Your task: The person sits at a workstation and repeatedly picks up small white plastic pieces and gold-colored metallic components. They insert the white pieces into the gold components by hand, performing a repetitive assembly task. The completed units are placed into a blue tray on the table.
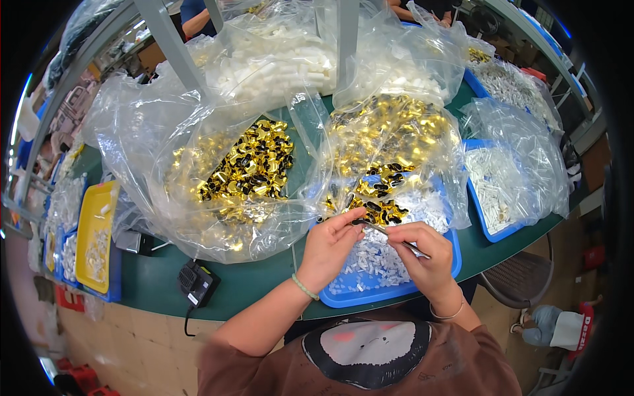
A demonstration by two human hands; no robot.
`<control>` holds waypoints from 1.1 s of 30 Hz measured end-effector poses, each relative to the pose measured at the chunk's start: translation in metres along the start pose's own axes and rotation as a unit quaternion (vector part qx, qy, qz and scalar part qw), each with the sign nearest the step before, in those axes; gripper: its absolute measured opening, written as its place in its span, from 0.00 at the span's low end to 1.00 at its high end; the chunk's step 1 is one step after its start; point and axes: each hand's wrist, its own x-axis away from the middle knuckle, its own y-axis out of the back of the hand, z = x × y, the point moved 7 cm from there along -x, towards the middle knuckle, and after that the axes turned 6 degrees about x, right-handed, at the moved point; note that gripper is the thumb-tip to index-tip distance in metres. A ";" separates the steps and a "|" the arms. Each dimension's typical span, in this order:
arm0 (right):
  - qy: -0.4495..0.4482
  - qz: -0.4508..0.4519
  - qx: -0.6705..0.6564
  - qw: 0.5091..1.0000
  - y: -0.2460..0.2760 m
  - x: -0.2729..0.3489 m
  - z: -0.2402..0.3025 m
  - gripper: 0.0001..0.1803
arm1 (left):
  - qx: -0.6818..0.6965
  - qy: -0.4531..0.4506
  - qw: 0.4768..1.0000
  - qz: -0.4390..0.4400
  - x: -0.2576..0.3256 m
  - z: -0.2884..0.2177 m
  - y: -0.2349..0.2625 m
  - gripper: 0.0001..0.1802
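Observation:
My right hand (426, 254) grips metal tweezers (414, 249), their tip pointing left to the fingertips of my left hand (330, 247). Thumb and forefinger of my left hand pinch a small dark piece (358, 222), mostly hidden; it resembles the black-and-gold parts nearby. Both hands hover over a blue tray (343, 300) of small white and clear pieces (370, 261). Just beyond the fingertips, shiny gold-and-black parts (386, 212) spill from a clear plastic bag (422, 132) onto the tray's contents.
Another open bag holds more gold-and-black parts (254, 158) on the green table (152, 284). Behind stand bags of white tubes (277, 72) and grey frame posts (347, 46). A yellow tray (96, 237) and black adapter (197, 284) lie left; a second blue tray (492, 234) sits right.

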 end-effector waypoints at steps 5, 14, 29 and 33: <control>0.003 0.003 0.031 0.999 -0.004 0.002 0.004 0.10 | 0.002 -0.010 1.000 -0.002 0.000 0.000 -0.001 0.19; -0.018 -0.145 -0.067 0.987 0.043 0.003 -0.008 0.08 | 0.239 -0.097 0.966 0.002 0.000 -0.061 0.023 0.21; -0.024 0.272 0.087 0.958 -0.039 0.016 -0.019 0.10 | -0.554 -0.250 0.786 0.113 0.017 -0.047 -0.020 0.16; -0.023 0.265 0.143 0.953 -0.041 0.022 -0.026 0.11 | -0.567 -0.253 0.778 0.095 0.014 -0.042 -0.024 0.16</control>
